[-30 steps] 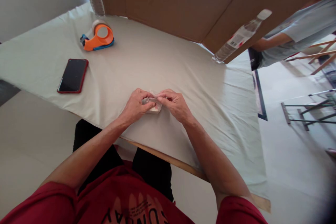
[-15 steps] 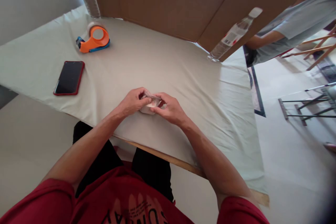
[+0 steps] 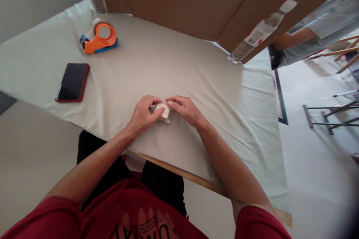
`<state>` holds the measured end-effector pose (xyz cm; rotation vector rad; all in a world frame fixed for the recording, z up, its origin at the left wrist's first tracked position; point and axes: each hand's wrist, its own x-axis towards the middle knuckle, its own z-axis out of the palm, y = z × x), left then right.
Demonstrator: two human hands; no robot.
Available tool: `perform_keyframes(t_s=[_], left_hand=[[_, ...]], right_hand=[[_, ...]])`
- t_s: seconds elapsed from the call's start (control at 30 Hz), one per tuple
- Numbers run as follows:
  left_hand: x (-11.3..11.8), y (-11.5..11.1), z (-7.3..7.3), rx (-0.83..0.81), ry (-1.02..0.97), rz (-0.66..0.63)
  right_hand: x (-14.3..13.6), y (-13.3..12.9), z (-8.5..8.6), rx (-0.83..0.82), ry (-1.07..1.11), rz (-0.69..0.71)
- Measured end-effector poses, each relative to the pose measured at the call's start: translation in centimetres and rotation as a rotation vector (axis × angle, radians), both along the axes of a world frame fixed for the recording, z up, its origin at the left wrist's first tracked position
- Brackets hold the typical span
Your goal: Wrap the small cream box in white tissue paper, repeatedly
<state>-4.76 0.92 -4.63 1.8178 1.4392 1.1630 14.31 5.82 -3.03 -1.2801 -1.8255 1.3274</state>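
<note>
A small pale box [image 3: 166, 112] with a cream, finely printed top lies on the cloth near the table's front edge. What it is exactly I cannot make out. My left hand [image 3: 144, 114] grips its left side, thumb lying across the top and fingers around the far side. At the far right corner of the box, my right hand [image 3: 186, 110] has its thumb and forefinger drawn together. Those fingertips appear to touch the corner; whether a bit of clear wrapping is pinched between them is too small to see.
An orange and blue tape dispenser [image 3: 101, 39] and a red-cased phone [image 3: 73, 82] lie to the left. Water bottles [image 3: 260, 33] stand against an upright cardboard panel [image 3: 182, 3] at the back. Beyond it, at right, is another person's arm [image 3: 294, 39].
Crinkled clear wrapping stood up between both hands before; now the printed top of the box shows. My left thumb has come down onto it, and my right hand has shifted slightly right.
</note>
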Motion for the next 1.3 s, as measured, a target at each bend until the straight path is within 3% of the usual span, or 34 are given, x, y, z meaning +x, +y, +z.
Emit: perform_keyframes(t_s=[0.23, 0.47, 0.63, 0.83, 1.03, 1.2, 1.3], left_hand=[[-0.1, 0.2, -0.3, -0.044, -0.029, -0.007], [0.1, 0.3, -0.2, -0.127, -0.055, -0.008], [0.5, 0.5, -0.1, -0.148, -0.059, -0.008], [0.9, 0.4, -0.5, -0.171, -0.084, 0.024], [0.9, 0.2, -1.1, -0.049, -0.028, 0.072], [0.9, 0.2, -1.0, -0.139, -0.087, -0.002], [1.0, 0.2, -1.3, -0.12, -0.139, -0.015]], right_hand=[[-1.4, 2.3, -0.4, 0.019, -0.096, -0.027], [-1.5, 1.8, -0.2, -0.079, 0.115, -0.041], [-0.7, 2.0, 0.1, -0.192, 0.202, 0.029], [0.1, 2.4, 0.9, -0.196, 0.171, 0.146], [0.5, 1.5, 3.1, 0.067, -0.11, 0.283], [0.3, -1.1, 4.4, 0.412, -0.511, 0.322], [0.0, -2.5, 4.3, 0.502, -0.648, 0.38]])
